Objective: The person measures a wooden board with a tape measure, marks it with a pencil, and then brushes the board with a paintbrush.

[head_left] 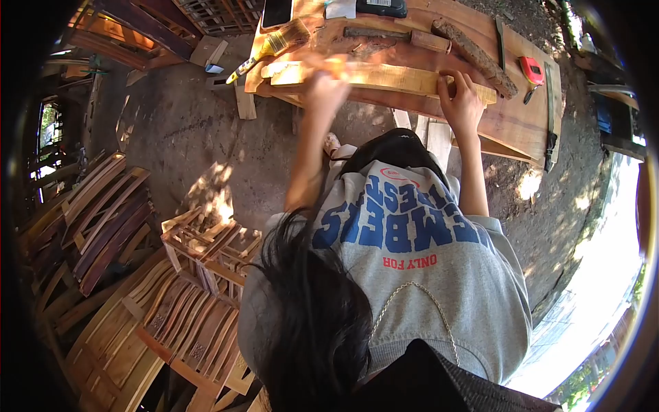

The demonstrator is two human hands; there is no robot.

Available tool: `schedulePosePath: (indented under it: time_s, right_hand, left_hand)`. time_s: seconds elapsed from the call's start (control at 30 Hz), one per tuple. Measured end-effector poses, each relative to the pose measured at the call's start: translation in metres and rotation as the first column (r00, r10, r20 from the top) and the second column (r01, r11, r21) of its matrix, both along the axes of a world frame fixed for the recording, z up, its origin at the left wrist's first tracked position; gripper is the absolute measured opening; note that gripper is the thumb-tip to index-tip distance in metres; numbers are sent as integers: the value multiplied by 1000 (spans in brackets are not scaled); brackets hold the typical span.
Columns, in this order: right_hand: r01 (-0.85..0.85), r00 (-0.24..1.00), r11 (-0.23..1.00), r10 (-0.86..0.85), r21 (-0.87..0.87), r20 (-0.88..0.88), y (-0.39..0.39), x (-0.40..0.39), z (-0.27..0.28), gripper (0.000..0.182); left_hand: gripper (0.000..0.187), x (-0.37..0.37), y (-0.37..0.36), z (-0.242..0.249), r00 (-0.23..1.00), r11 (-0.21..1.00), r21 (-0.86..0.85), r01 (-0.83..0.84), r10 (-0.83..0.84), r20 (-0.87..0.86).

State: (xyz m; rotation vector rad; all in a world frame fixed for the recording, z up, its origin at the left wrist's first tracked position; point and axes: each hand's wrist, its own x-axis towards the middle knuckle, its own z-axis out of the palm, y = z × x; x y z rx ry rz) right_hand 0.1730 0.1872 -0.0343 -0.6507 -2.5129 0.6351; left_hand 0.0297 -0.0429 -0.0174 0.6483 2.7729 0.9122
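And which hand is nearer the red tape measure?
Right: the right hand is on the wooden strip, left of the red tape measure; the left hand, blurred, is farther left, toward the brush.

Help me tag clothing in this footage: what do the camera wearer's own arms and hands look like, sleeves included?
The left hand and right hand wear no gloves. Both forearms are bare, coming out of grey sweatshirt sleeves. No watch or bracelet shows at the right wrist. The left hand is too blurred to tell finer details, such as rings.
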Motion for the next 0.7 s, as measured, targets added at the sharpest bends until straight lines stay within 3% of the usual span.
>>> schedulePosePath:
  time_s: [0.1, 0.13, 0.2, 0.23, 0.27, 0.3, 0.33, 0.37, 0.4, 0.43, 0.5, 0.6, 0.63, 0.67, 0.7]
  right_hand:
    - [0, 1000, 1000, 0, -7, -3, -2, 0, 1, 13]
    - [-7, 1000, 1000, 7, -5, -5, -2, 0, 1, 13]
    - [-6, 1000, 1000, 6, 2, -11, -3, 0, 0, 13]
    - [-8, 1000, 1000, 9, 13, -16, -3, 1, 0, 13]
    - [-1, 1000, 1000, 1, 15, -14, -3, 1, 0, 13]
    - [-5, 1000, 1000, 5, 11, -22, -3, 1, 1, 13]
    - [-7, 999, 1000, 8, 7, -31, -4, 1, 2, 13]
    - [1, 1000, 1000, -1, 10, -26, -5, 2, 3, 13]
    - [-4, 1000, 1000, 3, -14, -26, -5, 2, 4, 13]
    - [-12, 1000, 999, 11, -37, -25, -6, 3, 5, 13]
    - [-17, 999, 999, 16, -40, -28, -5, 3, 6, 14]
    - [-14, 1000, 999, 14, -48, 7, -5, 2, 5, 14]
    - [-16, 1000, 999, 16, -34, -9, -4, 2, 3, 14]
    - [-18, 1000, 1000, 18, -21, -23, -4, 2, 2, 14]
    - [-20, 999, 1000, 20, -23, -25, -4, 3, 1, 14]
  left_hand:
    - [35, -30, -68, -1, 859, 876, -1, -482, 473, -198]
    - [35, -33, -69, -1, 861, 878, -4, -479, 468, -199]
    - [35, -35, -65, 10, 803, 809, -184, -558, 471, -366]
    - [37, -34, -48, 7, 858, 858, -178, -482, 420, -297]
    - [40, -26, -23, 2, 910, 854, -340, -393, 308, -279]
    - [40, -5, -1, -5, 919, 950, 99, -296, 312, -241]
    - [25, 3, 23, -30, 924, 974, -9, -228, 213, -318]
    - [22, 23, 49, 6, 979, 986, 163, 42, -7, -205]
    - [22, 39, 70, -4, 973, 916, 379, 129, -43, -227]
    - [21, 46, 84, -11, 965, 908, 336, 250, -204, -168]
    - [21, 57, 97, -11, 899, 894, 310, 324, -190, -395]
    - [20, 32, 64, -16, 946, 837, 467, 286, -170, -276]
    - [18, 18, 40, -23, 946, 962, 243, 128, -45, -320]
    - [18, 15, 22, -1, 973, 985, 127, -114, 136, -186]
    - [22, -4, 1, -6, 938, 988, 138, -77, 118, -325]
